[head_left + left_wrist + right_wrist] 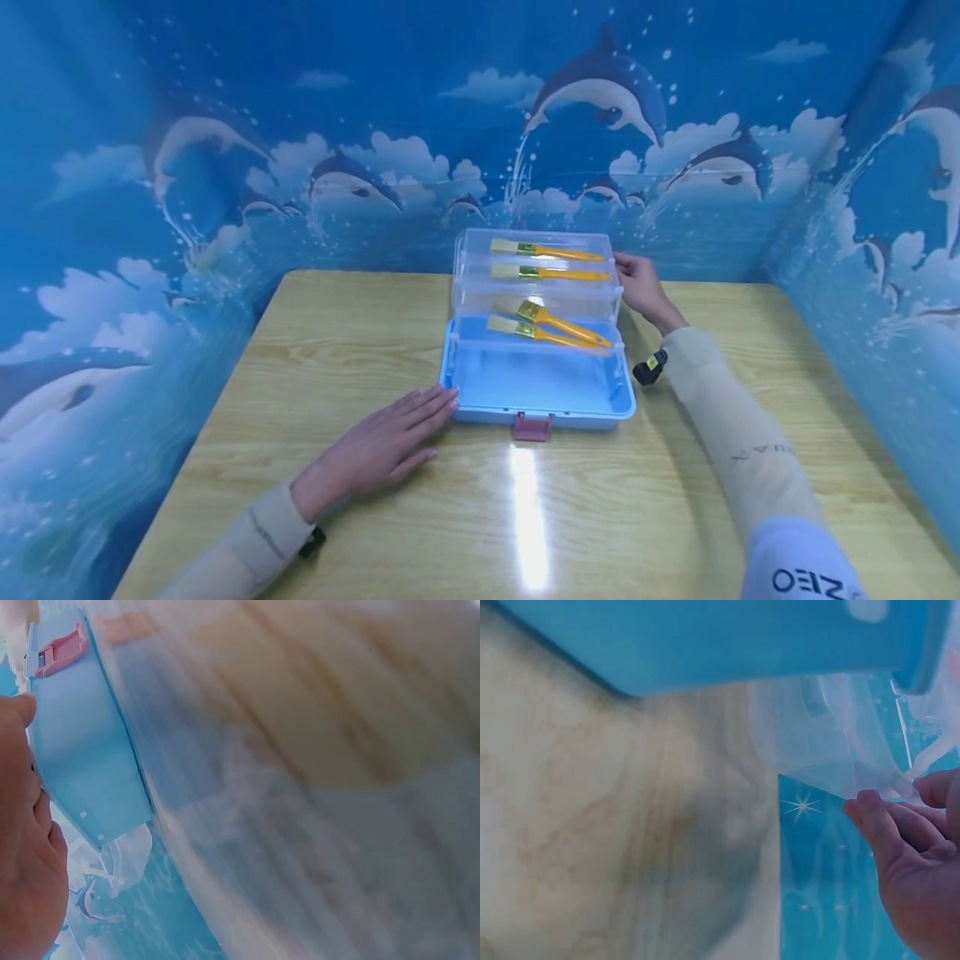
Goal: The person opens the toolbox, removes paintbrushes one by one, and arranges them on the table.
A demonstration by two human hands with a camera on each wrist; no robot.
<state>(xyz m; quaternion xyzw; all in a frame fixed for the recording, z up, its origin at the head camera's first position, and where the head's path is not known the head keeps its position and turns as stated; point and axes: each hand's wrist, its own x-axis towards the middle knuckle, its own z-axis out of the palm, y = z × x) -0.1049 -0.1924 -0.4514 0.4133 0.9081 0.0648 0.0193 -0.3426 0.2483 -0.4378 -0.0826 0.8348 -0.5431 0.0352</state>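
Observation:
A light-blue plastic box (540, 383) with a pink latch (532, 428) stands with its clear lid (480, 292) tipped back and clear trays raised. Several flat paintbrushes with yellow handles lie in the trays. Two are level, one above the other, the upper brush (570, 252) furthest back; below, a tilted brush (570, 327) overlaps another. My left hand (382, 442) lies with straight fingers, its fingertips at the box's front left corner. At the back right, my right hand (641, 287) pinches the edge of the clear plastic lid (817, 735) between thumb and fingers.
The box sits on a wood-grain table (345, 333), towards its back edge. Blue dolphin-print cloth (420, 100) hangs behind and at both sides. A bright light reflection (528, 517) streaks the tabletop in front of the latch.

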